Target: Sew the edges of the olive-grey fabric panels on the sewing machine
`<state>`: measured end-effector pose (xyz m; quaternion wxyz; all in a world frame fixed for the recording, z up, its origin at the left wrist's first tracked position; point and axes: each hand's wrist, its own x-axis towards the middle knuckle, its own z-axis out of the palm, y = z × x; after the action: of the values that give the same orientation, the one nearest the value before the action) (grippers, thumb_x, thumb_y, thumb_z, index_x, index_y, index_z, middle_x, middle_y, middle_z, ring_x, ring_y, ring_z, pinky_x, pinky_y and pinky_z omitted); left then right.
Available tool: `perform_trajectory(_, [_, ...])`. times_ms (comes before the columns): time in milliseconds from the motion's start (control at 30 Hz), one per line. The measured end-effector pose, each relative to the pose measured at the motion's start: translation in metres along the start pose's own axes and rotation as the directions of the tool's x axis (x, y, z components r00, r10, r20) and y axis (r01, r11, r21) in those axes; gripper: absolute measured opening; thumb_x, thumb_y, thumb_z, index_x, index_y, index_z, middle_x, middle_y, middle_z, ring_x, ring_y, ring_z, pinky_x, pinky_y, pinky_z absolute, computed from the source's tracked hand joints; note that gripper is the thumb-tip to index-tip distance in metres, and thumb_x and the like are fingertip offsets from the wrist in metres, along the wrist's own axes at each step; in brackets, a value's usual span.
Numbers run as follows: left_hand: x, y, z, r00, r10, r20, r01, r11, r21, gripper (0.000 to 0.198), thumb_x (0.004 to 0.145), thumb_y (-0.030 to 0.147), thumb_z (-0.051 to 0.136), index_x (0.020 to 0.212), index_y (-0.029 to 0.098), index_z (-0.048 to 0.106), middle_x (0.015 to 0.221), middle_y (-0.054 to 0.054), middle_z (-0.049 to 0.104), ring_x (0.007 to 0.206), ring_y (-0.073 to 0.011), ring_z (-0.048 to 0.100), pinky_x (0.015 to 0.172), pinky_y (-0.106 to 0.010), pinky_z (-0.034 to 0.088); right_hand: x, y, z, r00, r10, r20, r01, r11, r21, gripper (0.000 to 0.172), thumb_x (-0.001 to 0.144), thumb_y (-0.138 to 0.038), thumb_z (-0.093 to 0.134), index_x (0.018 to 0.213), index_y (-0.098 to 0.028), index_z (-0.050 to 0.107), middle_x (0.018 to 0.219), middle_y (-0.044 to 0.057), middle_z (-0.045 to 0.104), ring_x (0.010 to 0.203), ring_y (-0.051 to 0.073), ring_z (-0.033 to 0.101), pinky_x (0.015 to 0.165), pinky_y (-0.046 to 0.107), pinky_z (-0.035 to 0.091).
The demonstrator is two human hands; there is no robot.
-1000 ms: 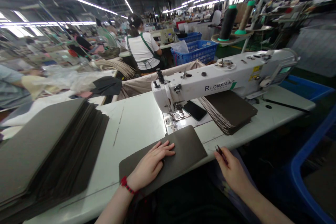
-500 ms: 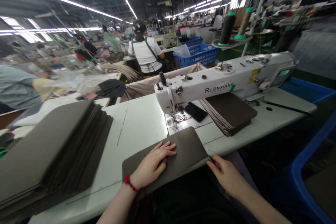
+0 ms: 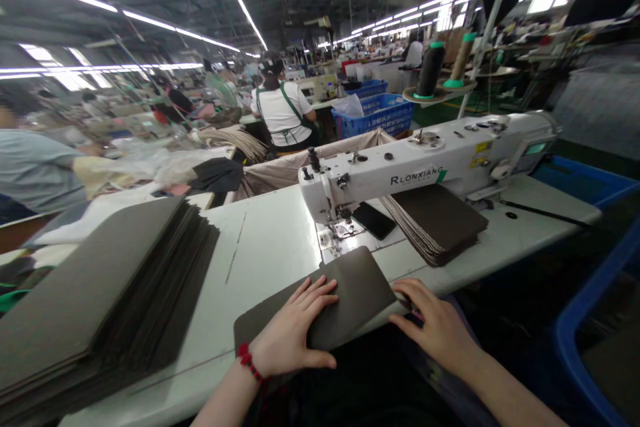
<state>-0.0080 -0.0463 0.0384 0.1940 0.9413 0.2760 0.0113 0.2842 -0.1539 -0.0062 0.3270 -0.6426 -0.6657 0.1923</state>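
Note:
A dark grey-brown fabric panel with rounded corners lies at the table's front edge, just before the sewing machine's needle area. My left hand rests flat on it, fingers spread and thumb out over the near edge. At the panel's right corner is my right hand, its index finger by the edge and the thumb lower down. A small dark tool shows partly between those fingers; most of it is hidden. The white sewing machine stands behind the panel.
A tall stack of similar panels leans at the left. Another stack sits under the machine arm, beside a black phone. A blue bin stands at the right. Thread cones rise behind, and a co-worker in white sits farther back.
My right hand's thumb has moved away from the index finger, and its grip looks looser. The left thumb has swung outward past the panel's near edge. The panel has barely moved.

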Motion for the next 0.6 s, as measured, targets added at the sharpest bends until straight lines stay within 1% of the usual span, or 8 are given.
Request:
perform_trajectory(33, [-0.001, 0.005, 0.001, 1.0, -0.014, -0.001, 0.014, 0.999, 0.033, 0.084, 0.067, 0.052, 0.077, 0.137, 0.024, 0.041, 0.155, -0.007, 0.024, 0.143, -0.0322, 0.017, 0.117, -0.056, 0.011, 0.003, -0.002, 0.002, 0.996, -0.055, 0.063, 0.058, 0.998, -0.04, 0.039, 0.086, -0.031, 0.057, 0.124, -0.028, 0.052, 0.135, 0.005, 0.053, 0.099, 0.021, 0.063, 0.081, 0.032, 0.053])
perform_trajectory(100, [-0.003, 0.015, 0.003, 0.999, -0.037, -0.01, 0.038, 0.995, 0.089, 0.078, 0.071, 0.035, 0.074, 0.14, 0.024, 0.038, 0.155, -0.005, 0.023, 0.143, -0.0322, 0.017, 0.117, -0.056, 0.013, 0.01, -0.004, 0.005, 0.981, -0.114, 0.156, 0.128, 0.988, -0.081, 0.044, 0.085, -0.024, 0.055, 0.129, -0.032, 0.051, 0.145, 0.002, 0.045, 0.104, 0.022, 0.063, 0.087, 0.036, 0.052])
perform_trajectory(167, [-0.008, 0.025, 0.004, 0.999, -0.035, -0.003, 0.035, 0.994, 0.104, 0.068, 0.078, 0.022, 0.063, 0.14, 0.026, 0.038, 0.152, -0.003, 0.03, 0.141, -0.0289, 0.024, 0.117, -0.052, 0.02, 0.017, -0.004, 0.004, 0.971, -0.145, 0.19, 0.158, 0.986, -0.051, 0.04, 0.087, -0.02, 0.051, 0.125, -0.032, 0.055, 0.143, 0.0, 0.048, 0.11, 0.022, 0.061, 0.093, 0.037, 0.049])
perform_trajectory(233, [-0.015, 0.032, 0.0, 1.0, -0.031, 0.001, 0.031, 0.996, 0.079, 0.054, 0.087, 0.017, 0.05, 0.139, 0.027, 0.04, 0.146, -0.001, 0.042, 0.136, -0.0235, 0.037, 0.114, -0.043, 0.031, 0.024, -0.005, -0.004, 0.966, -0.169, 0.193, 0.166, 0.986, 0.031, 0.032, 0.089, -0.022, 0.05, 0.118, -0.031, 0.059, 0.134, -0.001, 0.057, 0.112, 0.021, 0.06, 0.095, 0.035, 0.046])
perform_trajectory(333, [-0.033, 0.034, -0.017, 0.991, -0.119, -0.055, 0.12, 0.993, 0.019, 0.035, 0.099, 0.025, 0.038, 0.132, 0.03, 0.048, 0.129, 0.001, 0.06, 0.114, -0.0181, 0.059, 0.099, -0.031, 0.047, 0.033, -0.013, -0.024, 0.98, -0.128, 0.152, 0.105, 0.983, 0.149, 0.018, 0.092, -0.032, 0.05, 0.103, -0.026, 0.063, 0.102, 0.001, 0.069, 0.09, 0.019, 0.065, 0.081, 0.03, 0.049])
perform_trajectory(400, [-0.047, 0.029, -0.034, 0.965, -0.232, -0.121, 0.23, 0.973, -0.028, 0.028, 0.099, 0.034, 0.041, 0.122, 0.032, 0.056, 0.117, 0.002, 0.066, 0.102, -0.0186, 0.065, 0.089, -0.029, 0.051, 0.038, -0.02, -0.041, 0.993, -0.066, 0.094, 0.045, 0.977, 0.207, 0.021, 0.093, -0.04, 0.048, 0.093, -0.023, 0.061, 0.082, 0.0, 0.065, 0.075, 0.016, 0.061, 0.069, 0.026, 0.047])
perform_trajectory(500, [-0.068, 0.015, -0.057, 0.9, -0.381, -0.211, 0.35, 0.921, -0.17, 0.022, 0.095, 0.04, 0.05, 0.107, 0.029, 0.064, 0.104, 0.002, 0.07, 0.094, -0.0195, 0.066, 0.083, -0.026, 0.049, 0.045, -0.026, -0.061, 1.0, 0.011, 0.021, -0.017, 0.955, 0.296, 0.027, 0.093, -0.045, 0.047, 0.086, -0.022, 0.058, 0.075, -0.002, 0.056, 0.07, 0.014, 0.053, 0.065, 0.024, 0.042])
perform_trajectory(600, [-0.081, 0.004, -0.068, 0.837, -0.495, -0.233, 0.382, 0.834, -0.397, 0.021, 0.091, 0.043, 0.057, 0.095, 0.025, 0.066, 0.09, 0.001, 0.069, 0.085, -0.0188, 0.064, 0.077, -0.024, 0.048, 0.048, -0.027, -0.072, 0.997, 0.064, 0.049, -0.078, 0.91, 0.406, 0.028, 0.092, -0.046, 0.05, 0.083, -0.021, 0.057, 0.073, -0.003, 0.051, 0.071, 0.013, 0.05, 0.064, 0.022, 0.041])
